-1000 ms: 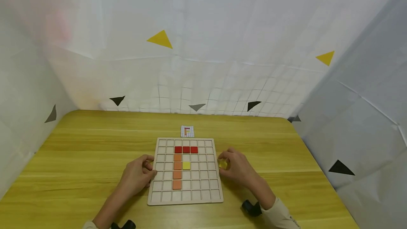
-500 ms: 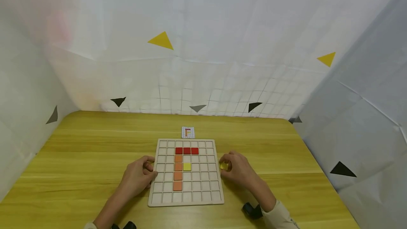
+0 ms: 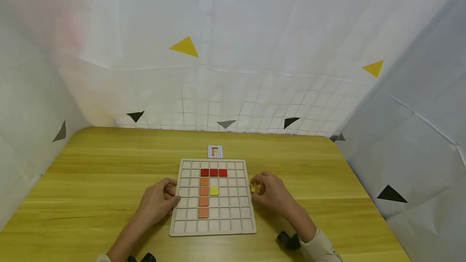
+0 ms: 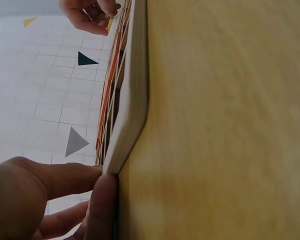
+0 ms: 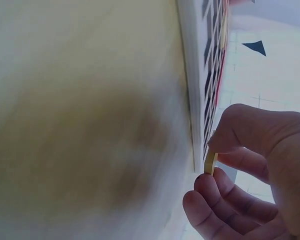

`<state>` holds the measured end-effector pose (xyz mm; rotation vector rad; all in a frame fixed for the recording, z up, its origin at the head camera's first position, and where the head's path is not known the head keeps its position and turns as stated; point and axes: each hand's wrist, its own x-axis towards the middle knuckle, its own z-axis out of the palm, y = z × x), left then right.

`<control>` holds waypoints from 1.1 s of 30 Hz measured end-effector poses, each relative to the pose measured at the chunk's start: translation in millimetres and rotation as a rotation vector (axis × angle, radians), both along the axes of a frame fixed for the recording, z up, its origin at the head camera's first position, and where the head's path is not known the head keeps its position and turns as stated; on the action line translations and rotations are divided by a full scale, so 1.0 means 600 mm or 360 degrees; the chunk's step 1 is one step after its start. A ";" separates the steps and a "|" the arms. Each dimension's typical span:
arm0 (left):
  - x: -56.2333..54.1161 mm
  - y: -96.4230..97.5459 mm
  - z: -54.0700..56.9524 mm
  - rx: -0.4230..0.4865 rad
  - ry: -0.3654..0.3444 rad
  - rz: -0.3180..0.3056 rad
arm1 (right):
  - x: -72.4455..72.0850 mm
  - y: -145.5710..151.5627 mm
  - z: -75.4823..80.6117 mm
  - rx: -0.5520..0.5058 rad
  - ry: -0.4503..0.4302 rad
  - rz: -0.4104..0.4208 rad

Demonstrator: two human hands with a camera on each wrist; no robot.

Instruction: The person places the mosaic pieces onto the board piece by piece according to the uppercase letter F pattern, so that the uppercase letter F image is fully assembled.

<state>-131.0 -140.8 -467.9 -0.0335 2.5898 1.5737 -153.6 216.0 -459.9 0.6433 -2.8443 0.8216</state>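
Observation:
A light wooden grid board [image 3: 236,213] lies flat on the table. Three red tiles [image 3: 213,172] form a row near its far side, with a column of several orange tiles [image 3: 204,191] running down from the leftmost one. One yellow tile [image 3: 214,191] sits right of the orange column. My left hand [image 3: 157,199] grips the board's left edge between thumb and index finger; the left wrist view shows both fingertips [image 4: 104,190] at the rim. Just off the right edge, my right hand [image 3: 271,193] pinches another yellow tile [image 5: 210,163] between thumb and fingers, held on its edge.
A small pattern card [image 3: 215,151] with a printed coloured grid lies beyond the board's far edge. The wooden table [image 3: 109,161] ends at white sheeting [image 3: 255,72] marked with triangles. Black wrist-worn parts [image 3: 288,240] show by the right sleeve.
The yellow tile has turned between my right fingers, its visible face changing shape, while the hand stays beside the board. The left hand and the tiles on the board keep their places.

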 end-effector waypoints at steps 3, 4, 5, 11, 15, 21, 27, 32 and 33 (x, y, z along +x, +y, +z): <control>0.000 -0.001 0.000 0.0001 -0.0003 -0.0001 | 0.000 -0.006 0.005 -0.0007 -0.0021 -0.0007; 0.000 -0.001 0.000 0.0001 -0.0004 -0.0002 | 0.000 -0.007 0.005 -0.0006 -0.0026 -0.0011; 0.000 -0.001 0.000 0.0001 -0.0005 -0.0002 | 0.000 -0.009 0.007 -0.0006 -0.0030 -0.0011; 0.000 -0.001 -0.001 0.0001 0.0004 -0.0002 | 0.001 -0.017 0.010 -0.0011 -0.0023 0.0006; 0.000 -0.001 -0.001 0.0008 0.0008 -0.0003 | 0.002 -0.024 0.011 -0.0012 -0.0033 0.0022; 0.001 -0.001 -0.003 0.0008 -0.0001 0.0000 | 0.002 -0.035 0.012 -0.0009 -0.0058 0.0036; 0.001 -0.001 0.000 0.0001 0.0002 -0.0001 | 0.001 -0.044 0.014 0.0017 -0.0063 0.0041; 0.001 -0.002 0.000 0.0004 0.0016 -0.0008 | -0.002 -0.052 0.012 0.0007 -0.0046 0.0082; 0.001 -0.002 -0.001 0.0004 0.0018 -0.0009 | -0.002 -0.053 0.011 0.0001 -0.0046 0.0092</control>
